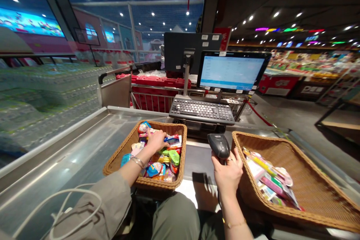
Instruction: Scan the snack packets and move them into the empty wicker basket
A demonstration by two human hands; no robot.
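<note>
My left hand [156, 141] is inside the left wicker basket [112, 162], its fingers apart over small packaged goods. Close to its fingertips lies a blue packet [172, 140]; I see no item clearly gripped. Around it are a bright green item [173, 156] and a blue-and-white round pack [153, 169]. My right hand [228, 172] is wrapped round a black handheld barcode scanner [218, 145], whose head points up and away from me. Just right of that hand stands a larger wicker basket [312, 168] with several packages, including a long yellow one [260, 162].
Behind the baskets are a keyboard [201, 109] and a lit monitor [232, 72]. Metal rims edge the counter [84, 135]. A shopping cart [152, 95] stands beyond it. A white cable [75, 191] loops by my left sleeve. Stacked bottle packs [50, 86] are at left.
</note>
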